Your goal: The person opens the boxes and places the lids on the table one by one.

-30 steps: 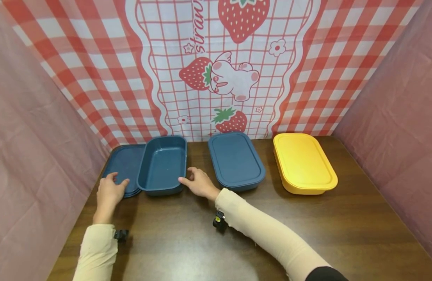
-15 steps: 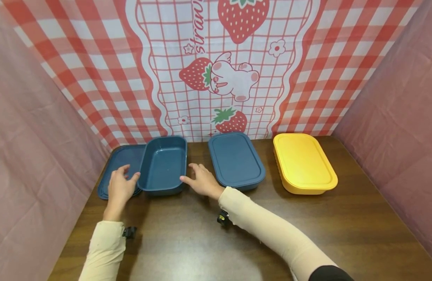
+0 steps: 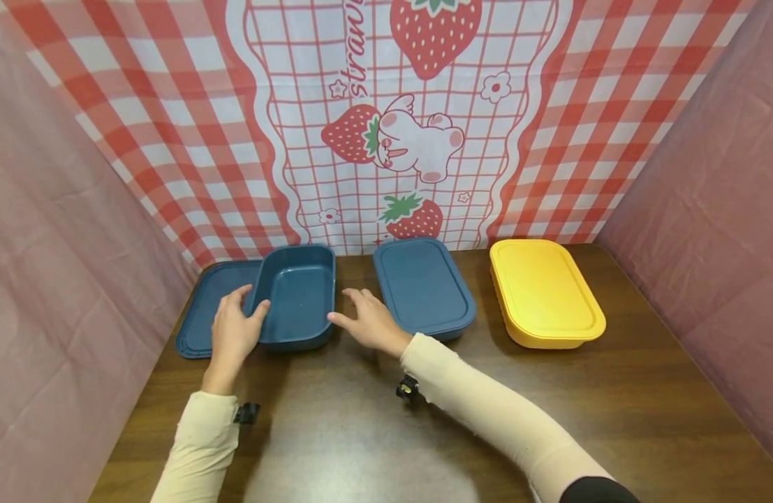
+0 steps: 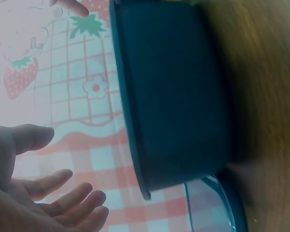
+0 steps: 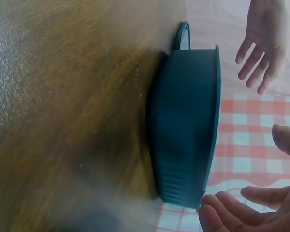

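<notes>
An uncovered blue food container (image 3: 296, 297) stands at the left of the table in the head view. A flat blue lid (image 3: 204, 311) lies beside its left side, partly hidden behind the hand and container. My left hand (image 3: 235, 332) hovers over the lid's right part, thumb overlapping the container's left rim. In the left wrist view, its relaxed fingers (image 4: 70, 193) hold nothing. Between the two containers, my right hand (image 3: 372, 323) has its thumb and fingers spread, close to the open container's right side. The right wrist view shows its fingertips (image 5: 212, 208) near the rim.
Right of my hands sits a blue container with its lid on (image 3: 424, 288). Farther right is a yellow lidded container (image 3: 546, 293). A checked strawberry cloth (image 3: 386, 126) hangs behind the wooden table (image 3: 373, 433), with pink cloth (image 3: 707, 209) at the sides.
My left hand has moved right, from over the lid toward the container's left rim. The lid's near end has shifted slightly left. My right hand has drawn slightly right, away from the container.
</notes>
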Demonstrator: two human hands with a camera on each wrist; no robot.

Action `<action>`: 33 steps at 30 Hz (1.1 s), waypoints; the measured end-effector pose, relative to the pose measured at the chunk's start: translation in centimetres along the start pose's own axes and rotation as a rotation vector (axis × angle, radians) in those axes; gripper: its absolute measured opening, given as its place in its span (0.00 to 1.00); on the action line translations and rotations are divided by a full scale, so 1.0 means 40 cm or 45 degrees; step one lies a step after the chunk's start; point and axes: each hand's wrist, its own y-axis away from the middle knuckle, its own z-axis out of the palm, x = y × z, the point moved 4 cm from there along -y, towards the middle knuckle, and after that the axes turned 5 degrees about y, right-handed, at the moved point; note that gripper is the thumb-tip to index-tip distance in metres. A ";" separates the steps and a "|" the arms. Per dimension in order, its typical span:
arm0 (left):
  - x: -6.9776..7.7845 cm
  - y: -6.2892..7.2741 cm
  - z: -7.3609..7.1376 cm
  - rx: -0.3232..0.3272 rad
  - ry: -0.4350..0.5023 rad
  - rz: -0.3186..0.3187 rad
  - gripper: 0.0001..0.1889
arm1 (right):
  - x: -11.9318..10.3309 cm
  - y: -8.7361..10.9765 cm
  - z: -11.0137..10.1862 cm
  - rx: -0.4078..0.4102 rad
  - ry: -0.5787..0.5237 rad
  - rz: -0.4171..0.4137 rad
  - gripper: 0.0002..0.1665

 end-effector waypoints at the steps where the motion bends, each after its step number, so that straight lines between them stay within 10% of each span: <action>1: 0.004 0.000 0.002 0.000 0.002 0.005 0.28 | -0.001 0.001 -0.003 0.005 -0.001 -0.007 0.39; 33: 0.108 0.033 0.089 -0.027 0.109 0.213 0.25 | 0.013 0.037 -0.088 0.136 0.170 -0.080 0.39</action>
